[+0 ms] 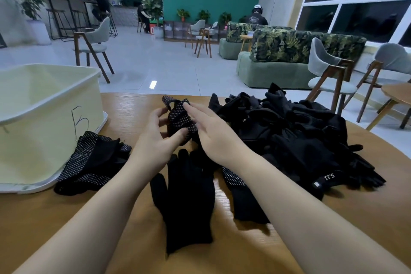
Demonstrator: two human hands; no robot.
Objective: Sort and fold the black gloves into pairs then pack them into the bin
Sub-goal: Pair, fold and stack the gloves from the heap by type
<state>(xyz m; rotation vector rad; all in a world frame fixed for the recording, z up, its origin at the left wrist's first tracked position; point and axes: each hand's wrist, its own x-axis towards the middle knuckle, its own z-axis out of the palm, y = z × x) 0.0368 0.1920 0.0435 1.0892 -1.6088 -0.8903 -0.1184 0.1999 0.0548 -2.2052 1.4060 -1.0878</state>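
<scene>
A black glove with white grip dots is held up above the middle of the wooden table. My left hand grips its lower part between thumb and curled fingers. My right hand lies against its right side with fingers stretched out. A plain black glove lies flat below my hands, and another dotted glove lies to its right. A large heap of black gloves fills the table's right. The cream bin stands at the left.
A small stack of dotted gloves leans against the bin's front corner. Chairs stand just past the table's far right edge. Sofas, more chairs and several people are farther back in the room.
</scene>
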